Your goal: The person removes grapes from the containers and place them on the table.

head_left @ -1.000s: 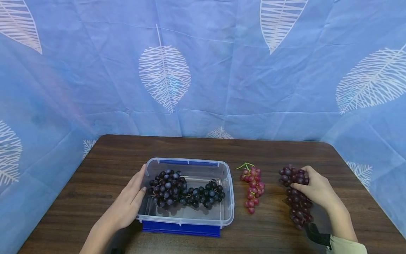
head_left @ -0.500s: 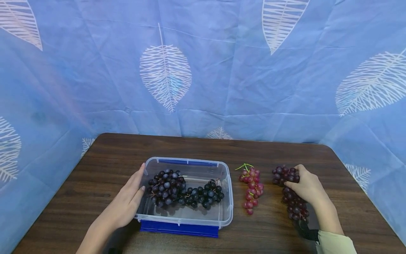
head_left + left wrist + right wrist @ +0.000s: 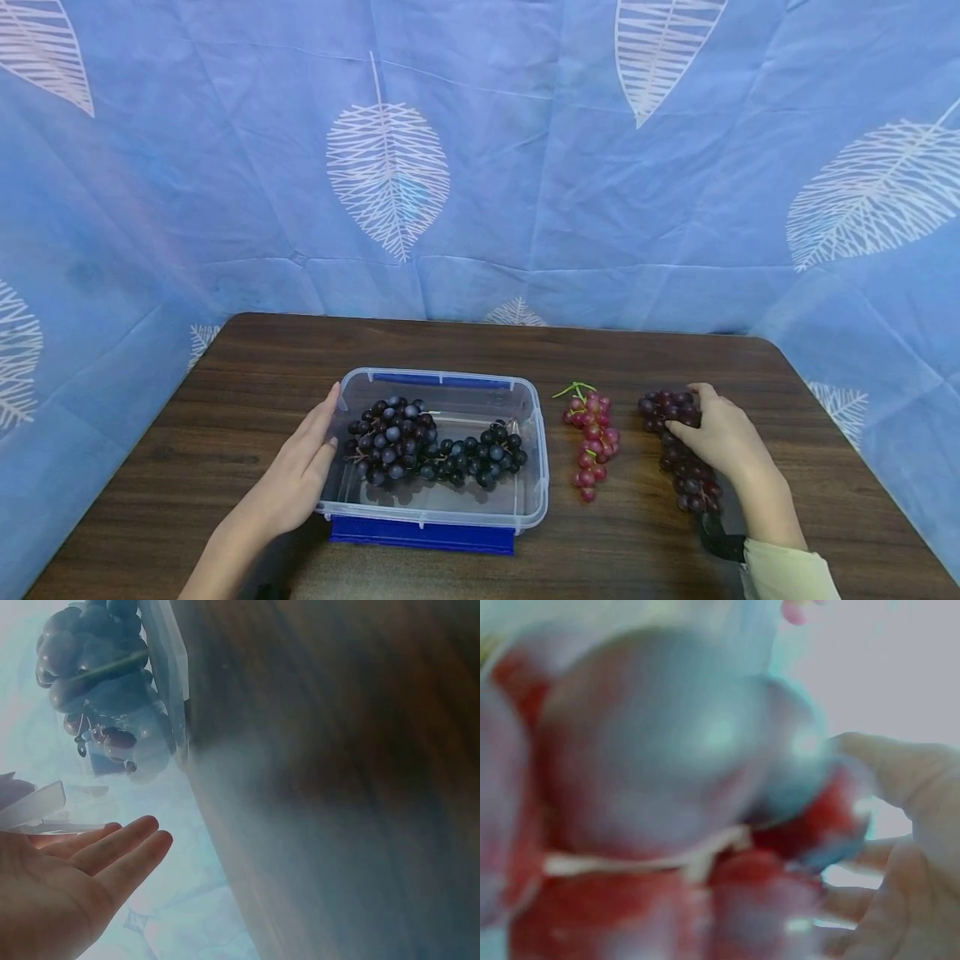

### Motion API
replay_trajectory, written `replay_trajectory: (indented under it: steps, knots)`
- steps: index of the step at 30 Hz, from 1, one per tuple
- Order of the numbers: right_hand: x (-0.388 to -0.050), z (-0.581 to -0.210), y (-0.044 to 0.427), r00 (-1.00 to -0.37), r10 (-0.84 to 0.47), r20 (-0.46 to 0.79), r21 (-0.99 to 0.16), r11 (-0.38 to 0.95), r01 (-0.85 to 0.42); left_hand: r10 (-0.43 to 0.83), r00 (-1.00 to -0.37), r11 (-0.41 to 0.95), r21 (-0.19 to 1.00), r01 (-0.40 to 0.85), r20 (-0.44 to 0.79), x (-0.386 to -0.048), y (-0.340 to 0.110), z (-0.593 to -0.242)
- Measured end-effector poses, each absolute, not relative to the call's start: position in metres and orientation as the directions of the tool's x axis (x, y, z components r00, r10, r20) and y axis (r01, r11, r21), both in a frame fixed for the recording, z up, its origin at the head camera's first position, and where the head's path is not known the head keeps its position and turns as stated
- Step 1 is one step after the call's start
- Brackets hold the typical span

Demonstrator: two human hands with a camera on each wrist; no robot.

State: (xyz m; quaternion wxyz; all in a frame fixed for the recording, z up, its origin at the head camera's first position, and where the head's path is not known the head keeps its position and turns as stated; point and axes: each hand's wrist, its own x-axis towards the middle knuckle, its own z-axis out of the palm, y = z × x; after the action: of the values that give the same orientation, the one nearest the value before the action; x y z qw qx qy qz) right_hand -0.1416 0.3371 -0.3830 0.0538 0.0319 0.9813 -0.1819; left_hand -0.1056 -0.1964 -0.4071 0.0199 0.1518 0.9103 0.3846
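Note:
My left hand (image 3: 285,483) rests along the left wall of a clear plastic food container (image 3: 431,522), its fingers nearly straight. Inside lie a bunch of blue-black grapes (image 3: 393,442) and a smaller dark bunch (image 3: 487,454). At the right of the table my right hand (image 3: 727,442) holds a bunch of dark red grapes (image 3: 667,408) between thumb and fingers. The bunch stretches down beside the wrist. In the right wrist view its grapes (image 3: 652,742) fill most of the picture, blurred, with thumb and fingers (image 3: 855,904) at their edge.
A bunch of pinkish-red grapes (image 3: 592,442) with a green stem lies between the container and my right hand. A blue latch flap (image 3: 423,535) hangs out from the container's front. A blue leaf-print cloth (image 3: 480,167) hangs behind the wooden table (image 3: 300,342).
My right hand and the dark red grapes have shifted a little to the left, nearer the pinkish-red bunch. The left hand stays against the container.

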Motion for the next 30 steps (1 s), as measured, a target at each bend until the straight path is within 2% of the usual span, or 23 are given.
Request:
replay_trajectory:
  steps: [15,30]
  knots:
    - [-0.123,-0.356,0.278,-0.987,-0.151,0.058,-0.387,0.908,-0.161,0.280,-0.956,0.659,0.706,0.260,0.091,-0.105,-0.195,-0.405]
    - [-0.106,-0.351,0.206,-0.870,-0.424,0.251,-0.330,0.808,-0.489,0.285,-0.955,0.658,0.706,0.261,0.087,-0.104,-0.195,-0.404]
